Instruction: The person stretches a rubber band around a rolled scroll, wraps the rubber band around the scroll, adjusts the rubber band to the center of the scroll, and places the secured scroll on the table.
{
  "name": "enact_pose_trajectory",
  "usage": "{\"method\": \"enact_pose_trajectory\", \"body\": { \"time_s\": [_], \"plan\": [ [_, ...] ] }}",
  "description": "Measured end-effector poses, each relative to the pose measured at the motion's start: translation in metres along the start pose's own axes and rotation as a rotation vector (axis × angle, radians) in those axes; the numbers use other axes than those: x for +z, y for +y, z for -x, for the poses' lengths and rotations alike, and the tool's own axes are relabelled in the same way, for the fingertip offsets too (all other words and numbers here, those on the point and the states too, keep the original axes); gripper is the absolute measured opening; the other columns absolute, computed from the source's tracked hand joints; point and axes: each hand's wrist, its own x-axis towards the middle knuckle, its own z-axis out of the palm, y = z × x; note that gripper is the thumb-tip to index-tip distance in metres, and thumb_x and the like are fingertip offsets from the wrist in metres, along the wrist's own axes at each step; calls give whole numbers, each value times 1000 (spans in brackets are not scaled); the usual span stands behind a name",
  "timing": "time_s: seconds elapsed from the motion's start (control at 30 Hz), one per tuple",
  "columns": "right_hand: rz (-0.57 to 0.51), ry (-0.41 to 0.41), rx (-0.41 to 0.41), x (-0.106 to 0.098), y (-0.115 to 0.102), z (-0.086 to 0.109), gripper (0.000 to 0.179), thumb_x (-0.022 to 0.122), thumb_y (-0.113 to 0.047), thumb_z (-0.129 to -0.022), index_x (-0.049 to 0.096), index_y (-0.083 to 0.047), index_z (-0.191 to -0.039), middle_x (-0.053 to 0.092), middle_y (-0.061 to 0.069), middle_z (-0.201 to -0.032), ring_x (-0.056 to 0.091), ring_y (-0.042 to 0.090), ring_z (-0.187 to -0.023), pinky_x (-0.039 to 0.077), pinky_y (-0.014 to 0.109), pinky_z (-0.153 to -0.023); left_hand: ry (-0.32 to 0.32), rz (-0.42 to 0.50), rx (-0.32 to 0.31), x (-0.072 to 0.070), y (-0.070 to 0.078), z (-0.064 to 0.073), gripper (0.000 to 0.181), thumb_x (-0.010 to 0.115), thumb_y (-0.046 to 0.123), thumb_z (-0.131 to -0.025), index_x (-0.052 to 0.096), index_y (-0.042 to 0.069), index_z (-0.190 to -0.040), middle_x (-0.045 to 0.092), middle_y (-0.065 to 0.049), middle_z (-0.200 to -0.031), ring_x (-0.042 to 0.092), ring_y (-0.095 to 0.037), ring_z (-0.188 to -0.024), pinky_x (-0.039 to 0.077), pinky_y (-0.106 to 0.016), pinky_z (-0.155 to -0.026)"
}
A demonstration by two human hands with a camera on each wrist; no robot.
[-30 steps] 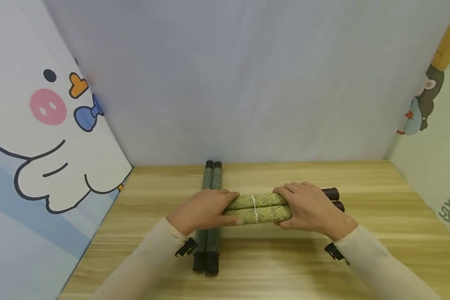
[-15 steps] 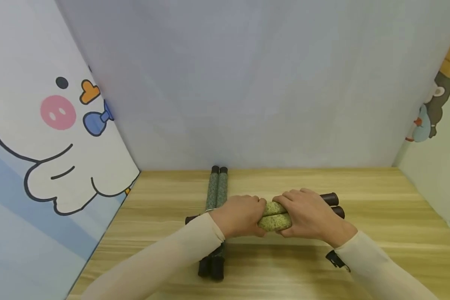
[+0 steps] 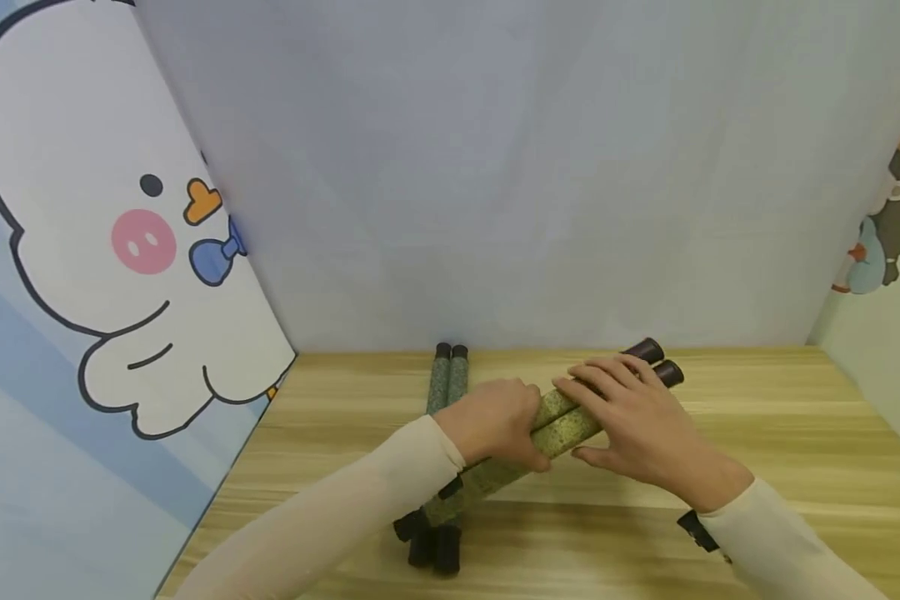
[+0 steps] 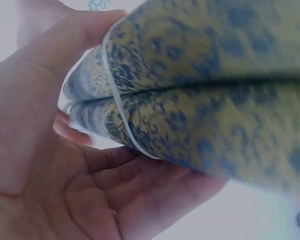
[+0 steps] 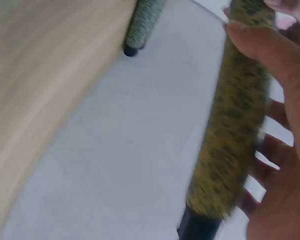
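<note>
A pair of yellow patterned scrolls with dark end knobs runs diagonally, its right end higher up the head view. My left hand grips both around the middle; the left wrist view shows a white band binding them and fingers beneath. My right hand lies over the right part with fingers spread and fairly straight, the thumb at the near edge. In the right wrist view its fingers extend behind a scroll. A pair of grey-green scrolls lies lengthwise on the table, partly covered by the left hand and the yellow pair.
The wood-grain table ends at a pale back wall. A left panel with a cartoon duck and a right panel with cartoon figures flank it.
The left hand has slid right along the yellow scrolls. The pair has turned from nearly level to diagonal, left end nearer me. The right hand's fingers have loosened and spread.
</note>
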Motion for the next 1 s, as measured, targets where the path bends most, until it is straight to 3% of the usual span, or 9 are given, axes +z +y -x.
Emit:
{"method": "enact_pose_trajectory", "body": {
  "time_s": [0.13,0.23,0.3,0.4,0.5,0.63,0.87,1.0],
  "plan": [
    [-88,25,23,-13,0,2,100,94,-50,-62,54,-12,-146,52,18,-140,44,38,-130,32,60,-104,-7,102,-56,4,-11,1,64,80,54,-83,64,2,-116,61,0,-70,58,-12,-55,49,-27,-54],
    [-142,39,49,-19,-1,7,93,90,-48,-69,53,-13,-147,50,18,-142,44,40,-130,34,62,-100,9,163,-107,8,-17,2,82,80,56,-82,55,-4,-132,59,-1,-75,57,-11,-58,50,-28,-56],
    [-159,49,66,-20,-2,10,88,87,-47,-73,53,-13,-146,50,17,-142,44,41,-129,35,63,-98,16,230,-145,10,-21,3,70,81,55,-82,61,-1,-118,55,1,-69,52,-11,-52,47,-28,-52],
    [-168,47,94,-22,-4,16,83,85,-45,-77,53,-13,-146,50,15,-141,46,40,-128,36,63,-97,24,330,-193,14,-26,2,48,80,53,-83,61,10,-77,42,6,-54,40,-10,-42,40,-28,-44],
    [-172,25,128,-23,-7,22,80,84,-42,-79,52,-15,-147,50,14,-141,46,38,-128,36,63,-96,29,394,-232,18,-30,0,57,79,55,-83,45,20,-54,29,9,-42,37,-10,-35,39,-27,-39],
    [-183,-13,159,-20,-5,26,79,84,-41,-80,52,-16,-148,50,13,-141,47,39,-127,36,64,-94,41,447,-289,27,-38,-7,61,78,59,-83,42,21,-51,30,9,-40,48,-16,-35,46,-30,-38],
    [-201,-38,191,-15,-1,32,74,83,-39,-83,53,-17,-147,53,12,-139,47,39,-126,36,64,-93,78,514,-355,45,-51,-19,58,77,54,-86,44,21,-51,34,6,-43,42,-14,-38,43,-32,-39],
    [-215,-50,178,-11,1,32,72,82,-38,-84,53,-16,-146,54,13,-137,48,39,-125,36,64,-93,81,521,-408,52,-56,-22,54,78,52,-86,50,18,-55,40,3,-47,50,-18,-40,48,-34,-38]
  ]
}}
